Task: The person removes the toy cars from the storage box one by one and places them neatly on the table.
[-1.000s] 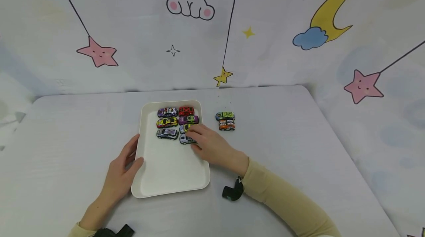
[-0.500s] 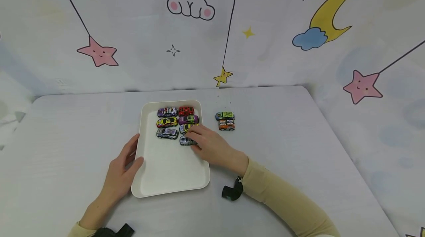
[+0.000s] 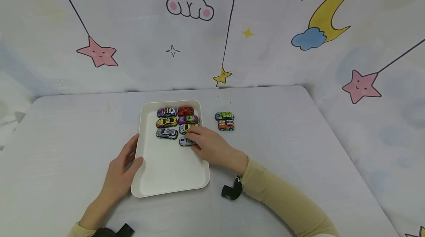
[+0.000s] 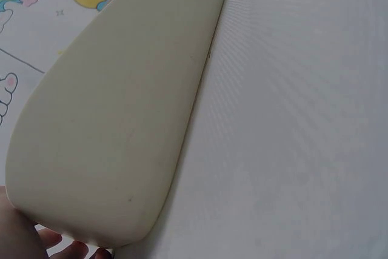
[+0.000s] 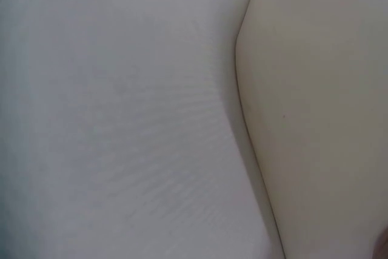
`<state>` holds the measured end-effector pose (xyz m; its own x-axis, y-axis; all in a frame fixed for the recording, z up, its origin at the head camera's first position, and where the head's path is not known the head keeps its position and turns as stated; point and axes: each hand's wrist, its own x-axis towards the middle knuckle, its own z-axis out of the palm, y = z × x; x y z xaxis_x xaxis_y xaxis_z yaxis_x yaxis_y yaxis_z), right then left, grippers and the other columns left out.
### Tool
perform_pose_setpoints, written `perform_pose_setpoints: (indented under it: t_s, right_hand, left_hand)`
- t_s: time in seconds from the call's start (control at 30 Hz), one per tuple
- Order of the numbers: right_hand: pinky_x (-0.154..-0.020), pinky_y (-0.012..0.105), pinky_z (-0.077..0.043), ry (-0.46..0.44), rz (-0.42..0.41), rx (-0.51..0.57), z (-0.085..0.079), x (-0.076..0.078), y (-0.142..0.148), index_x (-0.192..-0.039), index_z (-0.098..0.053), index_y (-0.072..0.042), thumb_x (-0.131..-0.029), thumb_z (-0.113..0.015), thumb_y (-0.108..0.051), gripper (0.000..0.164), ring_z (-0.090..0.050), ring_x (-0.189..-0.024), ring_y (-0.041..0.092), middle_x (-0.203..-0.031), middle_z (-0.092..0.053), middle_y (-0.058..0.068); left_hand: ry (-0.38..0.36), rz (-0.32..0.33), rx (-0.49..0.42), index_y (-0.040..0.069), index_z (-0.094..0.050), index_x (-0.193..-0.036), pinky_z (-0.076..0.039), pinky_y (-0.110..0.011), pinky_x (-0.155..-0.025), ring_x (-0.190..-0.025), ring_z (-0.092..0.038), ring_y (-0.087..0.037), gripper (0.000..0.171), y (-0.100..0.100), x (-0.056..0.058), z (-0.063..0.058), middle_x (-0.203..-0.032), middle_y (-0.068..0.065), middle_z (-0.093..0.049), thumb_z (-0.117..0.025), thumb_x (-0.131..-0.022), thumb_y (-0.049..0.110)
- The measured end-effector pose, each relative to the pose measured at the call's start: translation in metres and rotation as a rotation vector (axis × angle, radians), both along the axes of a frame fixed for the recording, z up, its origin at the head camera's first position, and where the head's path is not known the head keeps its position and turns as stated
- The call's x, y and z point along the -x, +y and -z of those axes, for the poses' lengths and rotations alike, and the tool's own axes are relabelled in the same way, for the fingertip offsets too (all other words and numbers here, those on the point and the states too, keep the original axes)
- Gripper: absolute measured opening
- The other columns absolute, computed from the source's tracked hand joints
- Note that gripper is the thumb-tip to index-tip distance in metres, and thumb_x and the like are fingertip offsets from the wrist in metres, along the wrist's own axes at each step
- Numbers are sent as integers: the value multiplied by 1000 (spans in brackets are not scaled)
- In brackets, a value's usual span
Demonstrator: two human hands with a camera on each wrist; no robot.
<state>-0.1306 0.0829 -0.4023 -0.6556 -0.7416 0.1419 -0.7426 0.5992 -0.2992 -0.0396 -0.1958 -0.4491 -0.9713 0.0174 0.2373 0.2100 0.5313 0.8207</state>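
In the head view, a white tray (image 3: 169,170) lies on the table with several small toy cars at its far end. My left hand (image 3: 119,174) holds the tray's left edge, thumb at the rim and fingers along the outer side. Reaching over the right rim, my right hand (image 3: 212,146) pinches a silver toy car (image 3: 186,141), its right part hidden by the fingers. Just beyond it sits a yellow and white car (image 3: 183,129), partly covered by the hand. A silver striped car (image 3: 167,133) stands to the left. The left wrist view shows fingertips (image 4: 76,250) at the tray wall.
Farther in are a yellow car (image 3: 166,122), a purple-green car (image 3: 188,119), a purple car (image 3: 167,112) and a red car (image 3: 185,110). Right of the tray, a green car (image 3: 224,116) and an orange car (image 3: 226,125) stand together. A patterned wall (image 3: 199,59) rises behind the table.
The silver car under my right fingers has shifted slightly toward the near end, widening its gap from the yellow and white car. My left hand and the tray stay put.
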Motion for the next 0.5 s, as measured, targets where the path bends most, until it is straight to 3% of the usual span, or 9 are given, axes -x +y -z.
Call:
perform_pose_setpoints:
  t_s: [0.37, 0.5]
  right_hand:
    - [-98, 32, -53, 4, -18, -15, 2, 1, 0, -124, -68, -10, -92, -70, -10, 32, -63, -111, 19, -123, -66, 4]
    - [-99, 33, -52, -12, -19, -26, -1, 0, 0, -126, -67, -10, -93, -70, -13, 33, -63, -113, 20, -125, -66, 4]
  left_hand:
    - [6, -1, 11, 18, -34, -157, -35, 1, -95, -123, -56, -45, 65, 0, 0, 0, -149, -21, -49, -58, -98, 4]
    - [3, -3, 11, 18, -34, -157, -36, 0, -95, -125, -57, -36, 65, 0, 0, -1, -149, -20, -50, -58, -98, 5]
